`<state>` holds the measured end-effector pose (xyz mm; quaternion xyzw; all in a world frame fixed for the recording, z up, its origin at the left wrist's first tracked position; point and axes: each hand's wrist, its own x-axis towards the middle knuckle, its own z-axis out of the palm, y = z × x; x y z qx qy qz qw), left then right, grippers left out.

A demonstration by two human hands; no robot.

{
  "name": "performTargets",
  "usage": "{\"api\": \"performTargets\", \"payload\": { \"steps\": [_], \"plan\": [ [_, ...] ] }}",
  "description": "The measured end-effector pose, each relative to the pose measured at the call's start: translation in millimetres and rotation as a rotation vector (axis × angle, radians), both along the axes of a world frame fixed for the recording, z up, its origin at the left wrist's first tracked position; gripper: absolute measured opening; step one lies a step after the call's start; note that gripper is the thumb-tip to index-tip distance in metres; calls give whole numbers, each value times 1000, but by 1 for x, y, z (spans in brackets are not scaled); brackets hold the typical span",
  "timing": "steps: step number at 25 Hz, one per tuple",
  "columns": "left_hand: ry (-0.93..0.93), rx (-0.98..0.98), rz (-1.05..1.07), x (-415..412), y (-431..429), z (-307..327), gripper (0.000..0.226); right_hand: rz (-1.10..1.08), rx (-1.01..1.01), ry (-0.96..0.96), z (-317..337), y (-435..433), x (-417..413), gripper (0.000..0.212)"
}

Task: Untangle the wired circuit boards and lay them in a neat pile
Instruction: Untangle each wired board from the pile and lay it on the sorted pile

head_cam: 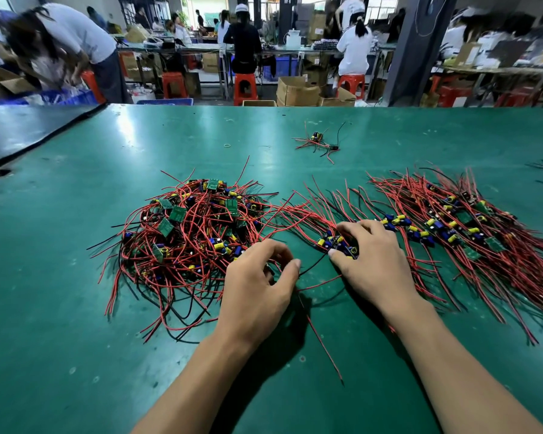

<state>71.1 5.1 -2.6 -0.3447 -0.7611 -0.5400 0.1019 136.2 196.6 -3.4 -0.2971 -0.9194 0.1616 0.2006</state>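
Tabletop (76,308): green and scuffed, shiny in patches, and it carries all the wired boards.
Tangled heap (188,245): it sits left of centre, a knot of red and black wires. Small green boards (177,213) and yellow and blue parts show through it. Loose wire ends splay out on every side.
Laid-out pile (458,233): on the right, the boards lie in a band running from the right hand toward the far right. Their red wires are combed roughly one way and fan out toward the near edge.
Left hand (257,283): it is at the near right edge of the tangled heap, back of the hand up. The grip is nearly closed, with the fingers curled and the thumb tip pinching a black wire (312,265). That wire runs rightward toward the other hand.
Right hand (370,261): it is just beside the left hand, at the left end of the laid-out pile. Its grip is closed round a circuit board (336,242), with the fingers curled over the top and the thumb against the near side.
Loose red wire (324,347): it trails from between the two hands toward the near edge.
Small cluster (318,142): a couple of wired boards farther back, well apart from both piles.
Pale ring (227,145): it lies flat on the tabletop, left of the small cluster.
Dark sheet (29,130): it covers the far left corner.
Room behind: people work at long benches, some seated on red stools (245,87). Cardboard boxes (295,90) stand on the floor.
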Motion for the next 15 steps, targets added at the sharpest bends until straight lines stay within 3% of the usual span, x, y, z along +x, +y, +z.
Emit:
{"api": "performTargets", "payload": {
  "steps": [6,15],
  "plan": [
    [99,92,7,1,-1,3,9,-101,-17,28,-4,3,-4,52],
    [77,94,7,-3,2,-5,8,-39,125,-26,-12,-5,-10,66]
  ]
}}
